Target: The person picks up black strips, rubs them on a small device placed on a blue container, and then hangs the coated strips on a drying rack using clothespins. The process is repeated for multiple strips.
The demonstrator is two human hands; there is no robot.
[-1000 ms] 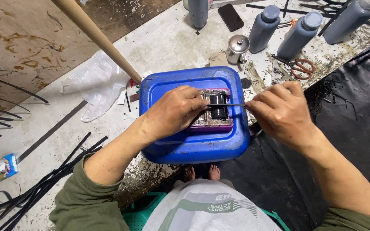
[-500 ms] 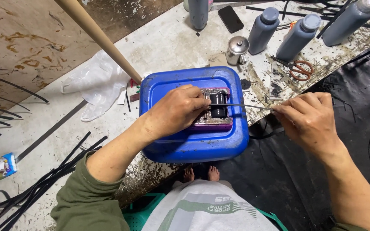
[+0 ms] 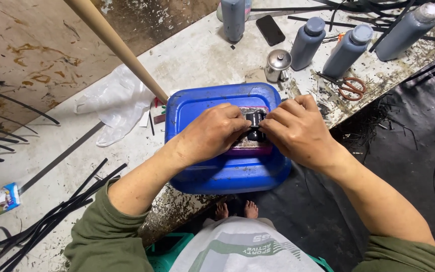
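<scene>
My right hand (image 3: 298, 132) has come back from the side and now meets my left hand (image 3: 212, 133); both pinch the small black piece (image 3: 254, 126) lying on the blue container (image 3: 227, 171), on the bench (image 3: 197, 55).

left hand (image 3: 212, 133) + right hand (image 3: 298, 131) | pinching small black part (image 3: 254, 126) | atop blue jerrycan (image 3: 217, 171)

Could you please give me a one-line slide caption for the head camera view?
Left hand and right hand pinch a small black part atop a blue plastic container.
</scene>
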